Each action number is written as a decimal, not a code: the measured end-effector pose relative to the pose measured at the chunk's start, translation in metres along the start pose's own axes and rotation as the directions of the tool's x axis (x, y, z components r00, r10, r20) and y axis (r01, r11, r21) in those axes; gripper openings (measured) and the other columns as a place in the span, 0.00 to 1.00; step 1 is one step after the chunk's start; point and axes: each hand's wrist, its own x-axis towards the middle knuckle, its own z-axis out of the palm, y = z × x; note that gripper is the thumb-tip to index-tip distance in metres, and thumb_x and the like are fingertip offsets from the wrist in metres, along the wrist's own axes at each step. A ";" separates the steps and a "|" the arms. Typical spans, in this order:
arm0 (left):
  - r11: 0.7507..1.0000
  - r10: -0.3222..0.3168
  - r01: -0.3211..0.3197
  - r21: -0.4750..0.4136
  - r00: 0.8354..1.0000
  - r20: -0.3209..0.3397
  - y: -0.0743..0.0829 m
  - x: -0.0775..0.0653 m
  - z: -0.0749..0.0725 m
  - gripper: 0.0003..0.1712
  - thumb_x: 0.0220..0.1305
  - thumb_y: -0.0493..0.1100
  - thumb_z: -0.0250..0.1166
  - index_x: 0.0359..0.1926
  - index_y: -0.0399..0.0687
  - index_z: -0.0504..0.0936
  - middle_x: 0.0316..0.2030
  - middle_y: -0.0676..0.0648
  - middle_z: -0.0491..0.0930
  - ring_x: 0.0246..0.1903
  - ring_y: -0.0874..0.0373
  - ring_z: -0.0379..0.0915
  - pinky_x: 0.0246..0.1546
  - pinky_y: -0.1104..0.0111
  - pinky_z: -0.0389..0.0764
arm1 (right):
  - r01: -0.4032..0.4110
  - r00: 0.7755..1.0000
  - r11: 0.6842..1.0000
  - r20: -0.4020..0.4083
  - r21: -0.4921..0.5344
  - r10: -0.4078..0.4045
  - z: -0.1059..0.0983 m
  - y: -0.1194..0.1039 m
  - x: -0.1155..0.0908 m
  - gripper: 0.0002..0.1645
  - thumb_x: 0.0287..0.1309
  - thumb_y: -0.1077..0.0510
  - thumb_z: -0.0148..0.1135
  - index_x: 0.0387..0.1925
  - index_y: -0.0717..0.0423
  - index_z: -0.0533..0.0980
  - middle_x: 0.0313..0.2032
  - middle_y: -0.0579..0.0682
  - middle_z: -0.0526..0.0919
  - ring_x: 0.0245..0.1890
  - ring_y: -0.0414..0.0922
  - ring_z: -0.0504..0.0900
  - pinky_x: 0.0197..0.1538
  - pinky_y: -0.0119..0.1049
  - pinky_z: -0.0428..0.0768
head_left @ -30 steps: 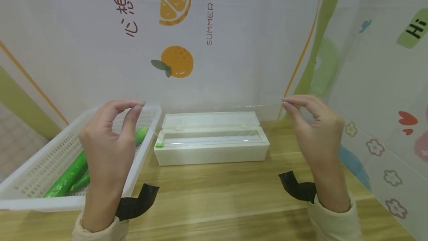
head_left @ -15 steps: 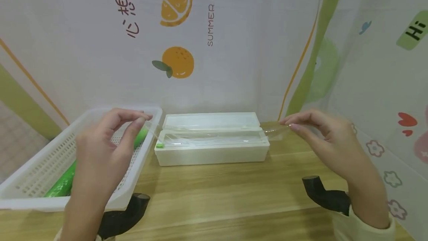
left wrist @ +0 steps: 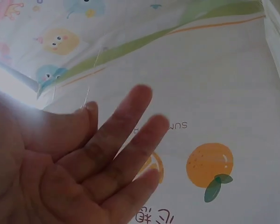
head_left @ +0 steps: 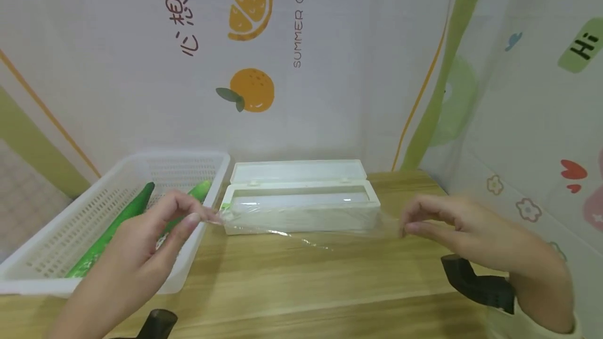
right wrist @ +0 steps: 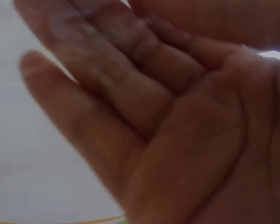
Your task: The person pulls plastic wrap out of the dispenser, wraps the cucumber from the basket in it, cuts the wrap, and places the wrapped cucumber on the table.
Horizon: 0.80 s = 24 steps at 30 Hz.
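A clear sheet of cling film (head_left: 301, 232) stretches from the front of a white cling film dispenser box (head_left: 301, 219), whose lid (head_left: 299, 170) is tipped back. My left hand (head_left: 155, 239) pinches one corner of the film between thumb and forefinger, just left of the box. At the other corner my right hand (head_left: 454, 229) pinches the film, to the right of the box. In the left wrist view the other fingers (left wrist: 130, 144) are spread loosely. The right wrist view is filled by the palm (right wrist: 191, 140), with the pinch itself hidden.
At the left stands a white perforated basket (head_left: 188, 271) holding green cucumbers (head_left: 113, 226), partly behind my left hand. All stands on a wooden table (head_left: 301, 286). A printed cloth (head_left: 330, 93) hangs behind and along the right side.
Both hands have come down and toward me, drawing the film from above the box over its front edge. The right hand has also shifted outward. The box and basket stay put.
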 end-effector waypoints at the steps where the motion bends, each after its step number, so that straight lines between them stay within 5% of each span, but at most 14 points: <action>1: 0.999 0.033 -0.033 0.014 0.999 0.027 0.025 0.003 -0.006 0.14 0.67 0.38 0.55 0.48 0.63 0.71 0.44 0.63 0.80 0.47 0.65 0.74 0.50 0.79 0.68 | -0.001 0.999 1.000 0.047 0.017 0.000 0.001 0.001 -0.001 0.13 0.63 0.63 0.54 0.38 0.38 0.74 0.34 0.33 0.80 0.34 0.31 0.78 0.31 0.26 0.75; 3: 0.994 0.107 -0.109 0.021 0.990 0.095 0.069 0.008 -0.016 0.16 0.66 0.34 0.54 0.44 0.64 0.69 0.39 0.67 0.78 0.42 0.70 0.74 0.43 0.82 0.70 | -0.015 0.991 0.998 0.135 0.055 0.008 0.004 0.000 -0.001 0.10 0.65 0.59 0.53 0.37 0.38 0.73 0.33 0.33 0.80 0.28 0.29 0.76 0.27 0.26 0.74; 5: 0.982 0.188 -0.189 -0.011 0.969 0.158 0.092 0.009 -0.019 0.18 0.64 0.31 0.55 0.42 0.64 0.68 0.34 0.69 0.75 0.35 0.74 0.71 0.36 0.83 0.70 | -0.007 0.978 0.997 0.207 0.076 -0.009 0.010 0.001 0.000 0.08 0.65 0.58 0.52 0.36 0.39 0.74 0.32 0.32 0.79 0.27 0.28 0.74 0.27 0.25 0.74; 8: 0.945 0.322 -0.297 -0.135 0.916 0.241 0.100 0.008 -0.014 0.19 0.62 0.27 0.55 0.41 0.59 0.69 0.33 0.67 0.76 0.32 0.75 0.70 0.30 0.81 0.70 | -0.011 0.952 0.996 0.306 0.084 -0.015 0.025 0.001 0.005 0.06 0.65 0.56 0.53 0.33 0.41 0.74 0.30 0.32 0.78 0.27 0.26 0.73 0.28 0.25 0.74; 12: 0.927 0.362 -0.292 -0.237 0.861 0.358 0.095 0.002 0.005 0.12 0.63 0.30 0.54 0.36 0.54 0.68 0.31 0.63 0.79 0.28 0.77 0.67 0.26 0.83 0.68 | -0.110 0.895 0.993 0.440 0.050 0.077 0.055 0.000 0.017 0.10 0.62 0.61 0.54 0.26 0.45 0.73 0.25 0.31 0.74 0.25 0.26 0.70 0.27 0.24 0.72; 16: 0.963 0.256 -0.167 -0.211 0.808 0.531 0.092 -0.007 0.027 0.09 0.65 0.37 0.54 0.29 0.53 0.66 0.24 0.64 0.72 0.24 0.78 0.58 0.22 0.83 0.65 | -0.173 0.846 0.985 0.509 -0.022 0.160 0.084 -0.001 0.027 0.13 0.52 0.67 0.56 0.20 0.47 0.71 0.19 0.32 0.68 0.20 0.27 0.65 0.23 0.22 0.70; 19: 0.989 0.108 -0.019 -0.146 0.763 0.637 0.093 -0.012 0.039 0.12 0.65 0.37 0.54 0.25 0.53 0.66 0.21 0.66 0.62 0.22 0.77 0.56 0.21 0.81 0.65 | -0.200 0.823 0.975 0.524 -0.091 0.218 0.099 0.000 0.032 0.13 0.47 0.67 0.58 0.16 0.48 0.70 0.16 0.33 0.66 0.18 0.28 0.63 0.21 0.23 0.67; 24: 0.979 -0.070 0.183 -0.091 0.717 0.694 0.094 -0.017 0.046 0.13 0.54 0.30 0.53 0.23 0.54 0.67 0.19 0.66 0.60 0.20 0.76 0.56 0.19 0.79 0.64 | -0.274 0.775 0.943 0.537 -0.188 0.332 0.116 0.003 0.034 0.14 0.38 0.68 0.55 0.09 0.49 0.67 0.12 0.35 0.63 0.14 0.31 0.59 0.17 0.23 0.60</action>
